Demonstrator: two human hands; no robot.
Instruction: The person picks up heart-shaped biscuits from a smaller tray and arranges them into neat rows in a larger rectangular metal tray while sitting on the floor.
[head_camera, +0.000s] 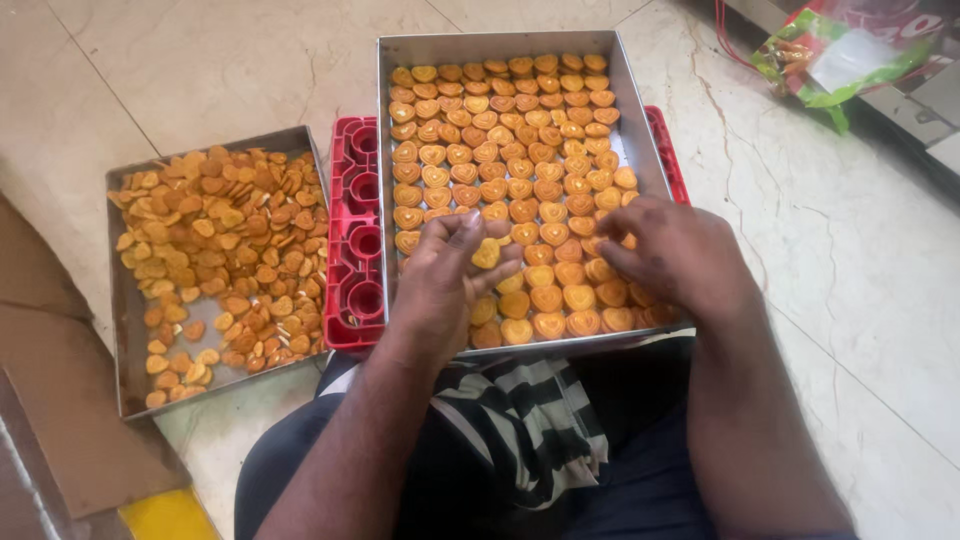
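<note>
1. Here, the left hand (440, 275) pinches one golden, ridged, heart-shaped biscuit (487, 253) over the steel tray (625, 130) of neat rows.
2. The right hand (672, 250) lies curled on the biscuits; its fingertips and grip are hidden.
3. Loose biscuits heap in a second tray (125, 300) on the marble floor (850, 260).

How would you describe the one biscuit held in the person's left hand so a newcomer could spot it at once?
Start at the steel tray resting on the red crate, filled with rows of heart-shaped biscuits. Near its front edge, the left hand pinches one biscuit. It alone is lifted clear of the rows.
</note>
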